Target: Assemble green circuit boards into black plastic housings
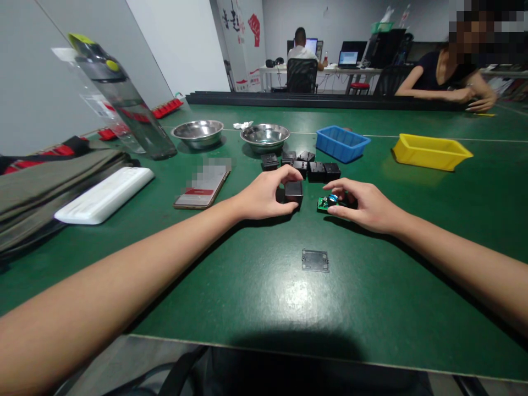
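My left hand is closed around a small black plastic box on the green table, thumb in front and fingers behind. A short gap to the right, my right hand pinches a small green circuit board that carries a blue and black part. The far fingers of that hand partly hide the board. Nearer to me lies a flat dark plastic cover, touched by neither hand. Just beyond my hands sit several black boxes in a loose cluster.
Two steel bowls, a blue bin and a yellow bin stand farther back. To the left are a phone, a white power bank, a bag and a tall bottle. Another person sits across the table at right.
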`<state>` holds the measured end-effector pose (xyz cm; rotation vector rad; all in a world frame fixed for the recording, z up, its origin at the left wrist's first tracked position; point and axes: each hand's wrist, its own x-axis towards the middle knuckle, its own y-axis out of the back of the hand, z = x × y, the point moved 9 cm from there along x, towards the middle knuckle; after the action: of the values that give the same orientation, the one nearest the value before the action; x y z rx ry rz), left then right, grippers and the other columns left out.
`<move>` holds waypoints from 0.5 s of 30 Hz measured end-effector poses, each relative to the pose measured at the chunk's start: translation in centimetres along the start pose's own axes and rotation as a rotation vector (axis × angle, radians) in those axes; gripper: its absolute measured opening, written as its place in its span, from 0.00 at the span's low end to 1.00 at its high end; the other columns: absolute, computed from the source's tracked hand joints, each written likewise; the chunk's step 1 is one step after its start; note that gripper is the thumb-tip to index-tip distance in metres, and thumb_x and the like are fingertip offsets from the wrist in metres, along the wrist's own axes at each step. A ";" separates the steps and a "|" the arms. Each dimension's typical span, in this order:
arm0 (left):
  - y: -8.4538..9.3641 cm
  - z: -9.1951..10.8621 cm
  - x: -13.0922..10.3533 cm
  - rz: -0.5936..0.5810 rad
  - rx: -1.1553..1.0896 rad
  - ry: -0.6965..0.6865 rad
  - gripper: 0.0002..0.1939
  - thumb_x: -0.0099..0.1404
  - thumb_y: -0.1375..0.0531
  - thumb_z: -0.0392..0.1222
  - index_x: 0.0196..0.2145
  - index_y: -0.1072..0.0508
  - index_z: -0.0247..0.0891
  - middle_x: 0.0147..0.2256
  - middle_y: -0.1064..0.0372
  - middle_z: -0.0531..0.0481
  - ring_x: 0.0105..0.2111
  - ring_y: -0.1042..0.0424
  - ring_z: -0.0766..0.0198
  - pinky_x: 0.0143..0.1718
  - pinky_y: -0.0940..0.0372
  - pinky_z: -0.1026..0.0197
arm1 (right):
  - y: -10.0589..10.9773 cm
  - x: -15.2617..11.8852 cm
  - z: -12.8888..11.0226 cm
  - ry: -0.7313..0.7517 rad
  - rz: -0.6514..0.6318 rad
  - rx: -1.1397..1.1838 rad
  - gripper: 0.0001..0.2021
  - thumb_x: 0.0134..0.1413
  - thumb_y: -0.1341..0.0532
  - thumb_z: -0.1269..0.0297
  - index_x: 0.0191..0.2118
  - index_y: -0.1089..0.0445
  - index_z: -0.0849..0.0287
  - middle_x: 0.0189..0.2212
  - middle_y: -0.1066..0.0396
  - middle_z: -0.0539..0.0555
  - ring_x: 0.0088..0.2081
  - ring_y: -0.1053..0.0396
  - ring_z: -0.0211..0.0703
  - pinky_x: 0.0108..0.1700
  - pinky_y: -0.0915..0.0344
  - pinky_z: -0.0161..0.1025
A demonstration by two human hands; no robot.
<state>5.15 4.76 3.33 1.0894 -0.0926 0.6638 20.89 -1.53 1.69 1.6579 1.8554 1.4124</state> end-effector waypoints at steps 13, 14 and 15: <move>0.8 0.6 -0.1 0.084 -0.059 0.032 0.16 0.55 0.34 0.42 0.41 0.28 0.35 0.38 0.26 0.49 0.36 0.27 0.63 0.39 0.34 0.61 | 0.0 0.1 -0.4 0.048 -0.006 -0.031 0.19 0.56 0.34 0.53 0.50 0.27 0.59 0.38 0.23 0.57 0.34 0.29 0.45 0.35 0.35 0.40; 0.8 0.7 0.0 0.088 -0.056 0.029 0.16 0.55 0.34 0.42 0.41 0.28 0.35 0.37 0.26 0.49 0.36 0.27 0.63 0.40 0.34 0.61 | 0.0 0.1 -0.5 0.057 -0.008 -0.042 0.18 0.56 0.34 0.54 0.49 0.26 0.59 0.38 0.23 0.57 0.34 0.29 0.46 0.36 0.35 0.41; 0.9 0.7 0.0 0.093 -0.049 0.026 0.16 0.55 0.34 0.42 0.40 0.28 0.35 0.38 0.26 0.49 0.36 0.28 0.63 0.40 0.34 0.60 | 0.0 0.1 -0.6 0.067 -0.011 -0.053 0.17 0.57 0.35 0.54 0.48 0.26 0.58 0.37 0.23 0.57 0.34 0.29 0.46 0.36 0.35 0.41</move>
<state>4.81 4.41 4.35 1.0334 -0.1374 0.7552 20.37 -1.72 2.00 1.5908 1.8428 1.5175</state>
